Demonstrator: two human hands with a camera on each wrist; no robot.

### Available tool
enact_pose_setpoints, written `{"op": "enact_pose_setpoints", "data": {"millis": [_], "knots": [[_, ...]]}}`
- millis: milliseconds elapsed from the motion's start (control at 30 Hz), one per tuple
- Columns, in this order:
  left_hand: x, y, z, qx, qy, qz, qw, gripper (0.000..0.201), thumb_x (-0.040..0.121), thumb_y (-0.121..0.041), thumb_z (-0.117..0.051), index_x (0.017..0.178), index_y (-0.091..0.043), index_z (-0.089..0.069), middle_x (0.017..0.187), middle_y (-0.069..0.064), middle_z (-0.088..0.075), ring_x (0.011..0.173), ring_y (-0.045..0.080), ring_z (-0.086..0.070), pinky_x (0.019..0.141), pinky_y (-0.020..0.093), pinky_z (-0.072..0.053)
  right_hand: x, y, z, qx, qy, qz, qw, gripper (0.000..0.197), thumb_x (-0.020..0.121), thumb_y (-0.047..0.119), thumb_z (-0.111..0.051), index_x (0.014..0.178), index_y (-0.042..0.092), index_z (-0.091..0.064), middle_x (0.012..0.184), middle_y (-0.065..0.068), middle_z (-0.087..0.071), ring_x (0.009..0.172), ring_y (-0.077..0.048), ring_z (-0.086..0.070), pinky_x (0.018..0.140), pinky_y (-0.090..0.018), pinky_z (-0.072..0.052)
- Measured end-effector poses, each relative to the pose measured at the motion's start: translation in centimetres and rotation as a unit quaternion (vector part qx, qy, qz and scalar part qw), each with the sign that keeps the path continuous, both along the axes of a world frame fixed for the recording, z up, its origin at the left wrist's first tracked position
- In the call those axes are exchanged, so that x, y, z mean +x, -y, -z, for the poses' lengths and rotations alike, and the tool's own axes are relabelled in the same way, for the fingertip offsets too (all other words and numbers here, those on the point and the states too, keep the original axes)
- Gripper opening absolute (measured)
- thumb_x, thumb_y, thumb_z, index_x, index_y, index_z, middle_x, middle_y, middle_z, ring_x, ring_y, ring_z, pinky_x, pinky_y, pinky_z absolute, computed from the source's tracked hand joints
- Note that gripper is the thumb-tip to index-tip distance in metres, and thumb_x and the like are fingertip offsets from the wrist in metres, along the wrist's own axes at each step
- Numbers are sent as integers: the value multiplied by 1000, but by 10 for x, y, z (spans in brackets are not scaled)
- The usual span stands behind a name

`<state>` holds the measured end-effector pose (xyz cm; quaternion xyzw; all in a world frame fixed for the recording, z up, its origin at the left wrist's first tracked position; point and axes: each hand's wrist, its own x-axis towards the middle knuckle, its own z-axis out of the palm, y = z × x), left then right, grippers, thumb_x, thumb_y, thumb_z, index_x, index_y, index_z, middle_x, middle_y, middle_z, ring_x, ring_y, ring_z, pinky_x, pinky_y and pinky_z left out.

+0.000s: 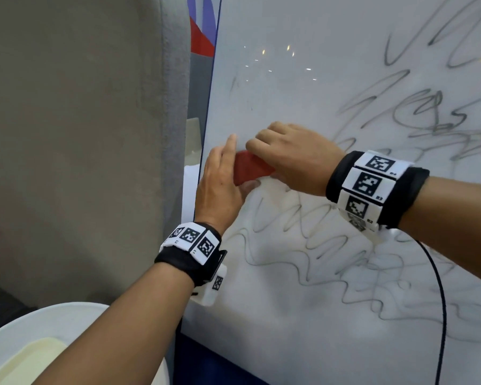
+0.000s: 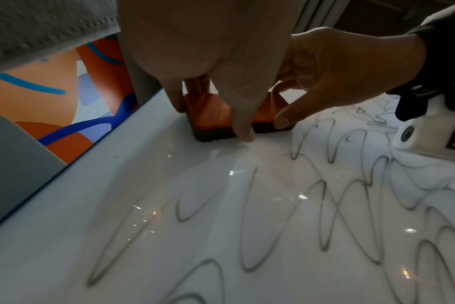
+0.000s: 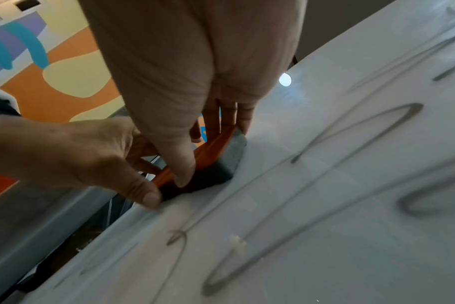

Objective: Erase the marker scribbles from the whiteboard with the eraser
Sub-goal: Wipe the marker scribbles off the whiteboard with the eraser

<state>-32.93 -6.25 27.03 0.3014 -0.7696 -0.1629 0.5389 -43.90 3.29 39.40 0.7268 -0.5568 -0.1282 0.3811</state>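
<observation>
The whiteboard stands upright and fills the right of the head view. Grey marker scribbles cover its lower and right parts, while the upper left shows only faint traces. A red eraser with a dark felt base lies pressed on the board near its left edge. My left hand grips its left end, thumb on one side and a finger on the other. My right hand grips its right end, thumb below and fingers above.
The board's dark blue left edge lies just left of the eraser. A grey fabric panel stands beyond it. A white round surface sits at lower left. A black cable hangs from my right wrist across the board.
</observation>
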Motion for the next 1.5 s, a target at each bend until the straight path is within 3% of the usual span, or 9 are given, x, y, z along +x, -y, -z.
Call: {"op": "enact_pose_setpoints", "data": {"millis": [133, 233, 300, 400, 633, 833, 1033, 1233, 1500], "knots": [[6, 4, 14, 38, 33, 11, 999, 117, 73, -39, -85, 158, -24, -5, 162, 0, -10, 147, 17, -19, 109, 34, -35, -4, -6, -20, 9, 4, 18, 1000, 46, 78, 16, -71, 121, 10, -56, 110, -14, -57, 98, -35, -51, 77, -45, -47], [10, 5, 30, 62, 70, 22, 995, 125, 72, -40, -86, 158, -24, 3, 165, -7, 5, 151, 8, -2, 110, 26, -24, -12, -10, -17, -46, 30, 10, 998, 52, 72, 17, -75, 121, 8, -60, 108, -19, -56, 93, -37, -51, 72, -45, -48], [10, 6, 39, 70, 78, 29, 994, 128, 71, -40, -86, 158, -23, 6, 165, -10, 9, 151, 7, 2, 118, 30, -21, -15, -11, 3, -68, 42, 2, 997, 55, 66, 15, -76, 119, 6, -61, 103, -22, -56, 88, -38, -52, 69, -45, -49], [12, 8, 46, 76, 76, 40, 993, 129, 71, -37, -87, 158, -23, 6, 165, -11, 10, 151, 6, 3, 119, 31, -20, -15, -12, 28, -32, 15, -5, 999, 56, 64, 14, -76, 117, 5, -62, 101, -21, -57, 86, -37, -54, 68, -44, -50], [15, 9, 62, 68, 107, 39, 991, 127, 73, -37, -85, 158, -22, 8, 163, -14, 15, 149, 1, 10, 111, 20, -15, -12, -7, 11, -37, 10, -4, 999, 53, 70, 21, -74, 120, 12, -59, 112, -16, -56, 92, -36, -51, 73, -45, -50], [19, 10, 71, 52, 118, 44, 991, 126, 72, -37, -86, 158, -21, 6, 164, -14, 16, 150, 3, 10, 111, 21, -20, -21, -12, 55, -13, -17, -31, 999, 53, 69, 15, -73, 121, 11, -63, 105, -17, -59, 86, -37, -55, 68, -45, -51], [22, 10, 78, 44, 135, 40, 989, 125, 74, -42, -84, 157, -23, 8, 163, -14, 18, 149, 3, 12, 111, 23, -18, -19, -4, 34, -30, -9, -53, 998, 50, 74, 19, -68, 123, 12, -63, 108, -18, -58, 88, -38, -53, 70, -45, -51], [24, 9, 86, 46, 129, 38, 990, 127, 72, -39, -85, 157, -23, 7, 163, -14, 15, 150, 3, 10, 109, 28, -30, -22, -6, 80, -33, -16, -55, 998, 49, 74, 16, -67, 122, 11, -64, 109, -14, -60, 87, -36, -55, 70, -43, -49], [24, 7, 88, 68, 110, 45, 991, 121, 75, -41, -82, 158, -19, 3, 164, -12, 11, 150, 4, 5, 114, 24, -19, -15, 3, 48, -50, 4, -59, 997, 47, 77, 20, -55, 122, 10, -64, 109, -17, -61, 90, -39, -55, 69, -45, -50]]}}
